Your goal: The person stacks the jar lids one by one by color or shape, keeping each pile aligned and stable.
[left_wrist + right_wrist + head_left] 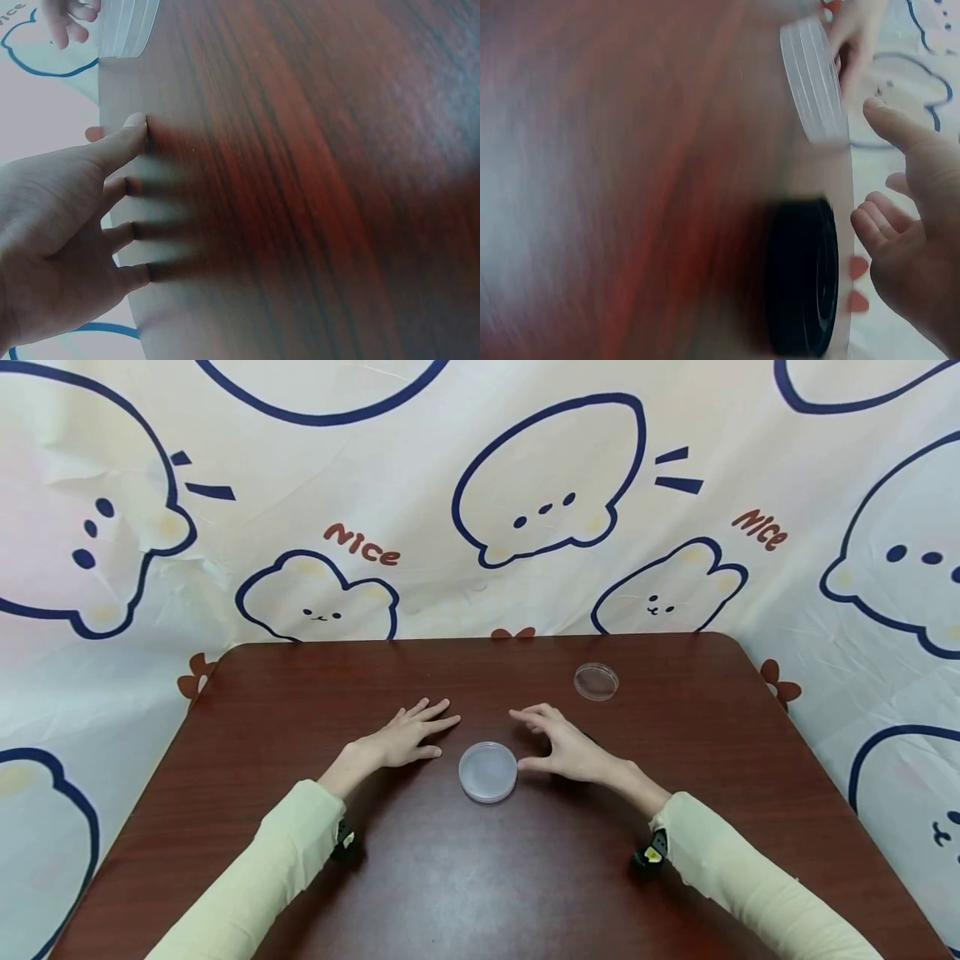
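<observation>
A short stack of clear, round petri dishes [487, 772] stands on the table between the two hands, and its layered rims show in the right wrist view [814, 82]. To its left, my left hand [405, 739] has its fingers spread, fingertips at the tabletop, holding nothing. My right hand [566, 747] is just right of the stack, thumb tip close to the rim and fingers loosely bent with nothing in them. A thick black disc with a ringed face [802, 277] is near the right hand, mostly hidden behind it in the head view.
Another clear petri dish [596, 682] lies toward the back right of the brown wooden table [487, 893]. Behind the table and along its sides hangs a pale cloth [420, 602] printed with cartoon animals.
</observation>
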Tool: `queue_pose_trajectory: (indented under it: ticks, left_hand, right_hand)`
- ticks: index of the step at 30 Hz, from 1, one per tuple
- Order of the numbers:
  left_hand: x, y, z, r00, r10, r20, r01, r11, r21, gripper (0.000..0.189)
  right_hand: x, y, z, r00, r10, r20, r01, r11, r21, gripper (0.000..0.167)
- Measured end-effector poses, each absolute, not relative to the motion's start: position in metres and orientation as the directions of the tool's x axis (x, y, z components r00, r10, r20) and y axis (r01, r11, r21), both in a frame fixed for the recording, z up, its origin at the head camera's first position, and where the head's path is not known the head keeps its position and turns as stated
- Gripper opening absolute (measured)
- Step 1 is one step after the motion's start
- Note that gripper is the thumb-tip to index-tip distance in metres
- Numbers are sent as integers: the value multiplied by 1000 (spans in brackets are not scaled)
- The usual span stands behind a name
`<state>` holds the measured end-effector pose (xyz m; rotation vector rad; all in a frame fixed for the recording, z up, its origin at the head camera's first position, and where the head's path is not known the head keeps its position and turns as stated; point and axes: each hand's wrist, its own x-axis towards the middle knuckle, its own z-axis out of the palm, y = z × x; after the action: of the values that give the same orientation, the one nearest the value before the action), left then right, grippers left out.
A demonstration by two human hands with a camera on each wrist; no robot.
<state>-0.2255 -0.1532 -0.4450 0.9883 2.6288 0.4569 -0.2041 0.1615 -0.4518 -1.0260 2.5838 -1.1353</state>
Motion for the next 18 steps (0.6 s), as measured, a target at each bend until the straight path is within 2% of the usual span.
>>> queue_pose_trajectory:
  ticks: [6,18]
  left_hand:
    - [-224,-153,-441,-721,675,-159,578,712,399,58]
    - [-223,-152,-441,-722,673,-160,576,713,400,58]
  right_hand:
    - [-230,195,-452,-809,-547,215,-522,499,-692,71]
    - [-269,260,-463,-914,-348,210,-394,632,-667,70]
